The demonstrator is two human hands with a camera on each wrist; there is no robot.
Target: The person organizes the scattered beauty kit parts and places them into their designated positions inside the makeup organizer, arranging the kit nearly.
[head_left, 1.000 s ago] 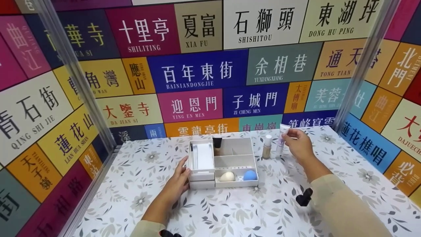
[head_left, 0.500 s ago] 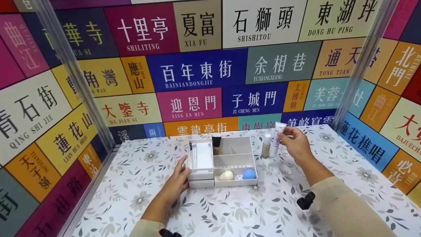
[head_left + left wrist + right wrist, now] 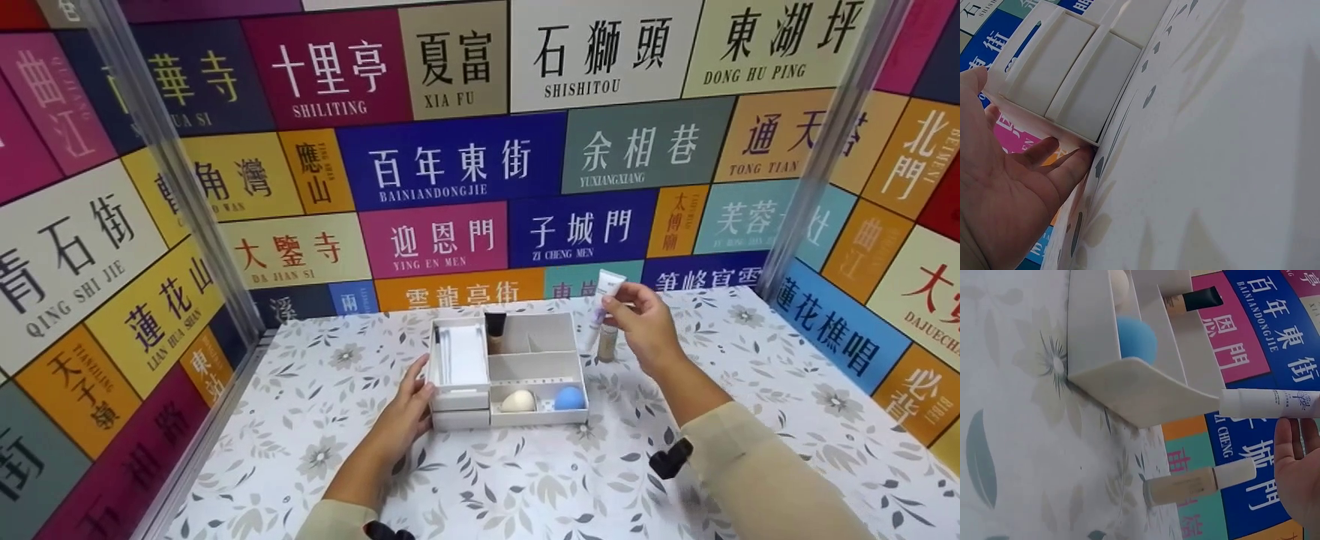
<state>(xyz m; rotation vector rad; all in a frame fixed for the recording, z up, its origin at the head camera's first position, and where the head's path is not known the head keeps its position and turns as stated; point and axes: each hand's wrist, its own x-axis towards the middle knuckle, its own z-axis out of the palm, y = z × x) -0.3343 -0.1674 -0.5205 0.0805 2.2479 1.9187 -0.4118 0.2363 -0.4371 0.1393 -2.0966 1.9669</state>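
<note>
Between the right hand's (image 3: 646, 324) thumb and fingers is a white squeeze tube (image 3: 606, 300) with purple print, raised behind a small pump-type bottle (image 3: 607, 345) of beige liquid with a pale cap. In the right wrist view the tube (image 3: 1269, 403) is off the table, near the organizer's corner. The left hand (image 3: 405, 409) rests its fingers against the left side of a white compartment organizer (image 3: 461, 420); the left wrist view shows them touching the side wall near two drawers (image 3: 1098, 84). The organizer's front compartment holds a cream egg-shaped sponge (image 3: 517, 402) and a blue sponge (image 3: 569, 398).
A black-capped tube (image 3: 495, 325) stands in the organizer's back compartment. White flat items (image 3: 461, 356) lie in its left top section. The tabletop (image 3: 772, 390) has a floral cover. Printed wall panels (image 3: 450, 161) and metal posts (image 3: 817, 157) enclose the back and sides.
The right hand has carried the white tube leftward and up, from the bottle's right side to above and behind it, closer to the organizer. The left hand stays against the organizer.
</note>
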